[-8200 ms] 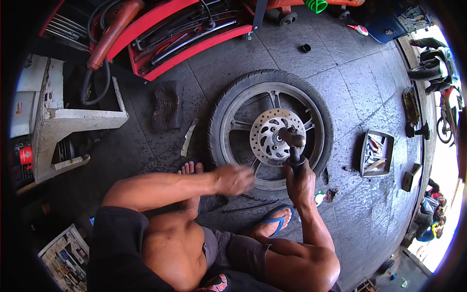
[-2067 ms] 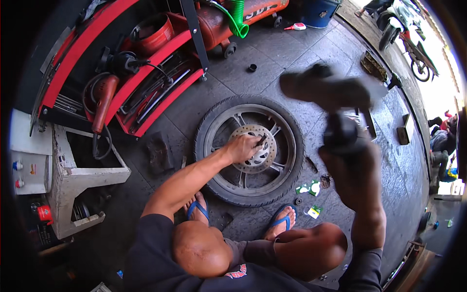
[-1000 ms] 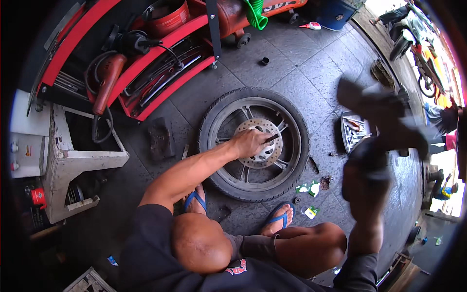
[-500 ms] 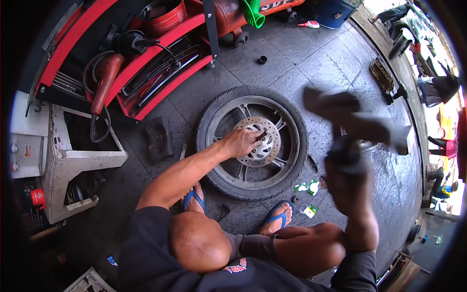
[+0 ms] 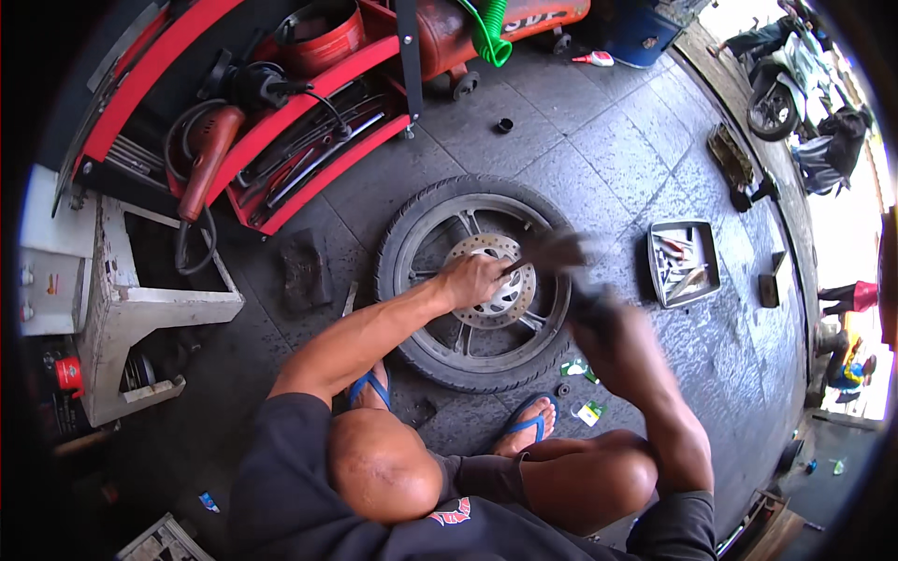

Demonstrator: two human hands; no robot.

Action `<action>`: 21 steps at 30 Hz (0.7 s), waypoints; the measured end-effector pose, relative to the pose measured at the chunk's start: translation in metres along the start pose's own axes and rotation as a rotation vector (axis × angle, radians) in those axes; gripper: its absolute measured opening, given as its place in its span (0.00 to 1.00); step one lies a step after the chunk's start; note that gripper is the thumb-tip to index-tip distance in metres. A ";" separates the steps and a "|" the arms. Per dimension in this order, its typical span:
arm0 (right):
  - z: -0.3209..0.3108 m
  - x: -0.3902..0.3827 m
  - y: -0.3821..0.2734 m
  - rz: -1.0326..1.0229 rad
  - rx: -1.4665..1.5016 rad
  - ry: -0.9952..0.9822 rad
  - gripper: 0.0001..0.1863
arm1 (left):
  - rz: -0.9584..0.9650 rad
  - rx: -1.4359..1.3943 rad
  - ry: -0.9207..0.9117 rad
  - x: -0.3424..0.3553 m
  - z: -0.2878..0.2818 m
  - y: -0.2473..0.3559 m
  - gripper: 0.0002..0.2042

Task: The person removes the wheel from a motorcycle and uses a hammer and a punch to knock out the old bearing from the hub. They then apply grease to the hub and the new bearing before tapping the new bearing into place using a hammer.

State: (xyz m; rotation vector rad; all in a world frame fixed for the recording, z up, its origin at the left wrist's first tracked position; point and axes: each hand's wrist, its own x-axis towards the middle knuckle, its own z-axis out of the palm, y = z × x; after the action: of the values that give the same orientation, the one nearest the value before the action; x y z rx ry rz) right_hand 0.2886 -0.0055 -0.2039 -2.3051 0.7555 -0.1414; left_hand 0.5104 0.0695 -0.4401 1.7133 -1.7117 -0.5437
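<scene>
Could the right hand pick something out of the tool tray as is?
Probably not: the right hand is gripping the hammer. Otherwise the way looks free; the tool tray lies ahead and to its right.

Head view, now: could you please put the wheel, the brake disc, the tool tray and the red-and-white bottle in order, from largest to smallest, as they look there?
1. Wheel
2. Disc and tray: too alike to rank
3. Bottle: clearly smallest

Dark T-shirt (image 5: 393,535), blue flip-flops (image 5: 539,427).
</scene>
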 end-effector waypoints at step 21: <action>-0.031 0.010 -0.060 -0.013 0.157 0.150 0.09 | 0.008 -0.040 0.013 -0.021 0.003 -0.028 0.12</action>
State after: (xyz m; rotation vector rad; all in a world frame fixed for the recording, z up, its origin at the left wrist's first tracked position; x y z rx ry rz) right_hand 0.3167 0.0063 -0.1429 -2.1673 0.7754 -0.3698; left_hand 0.5270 0.0877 -0.4643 1.6772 -1.6868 -0.5584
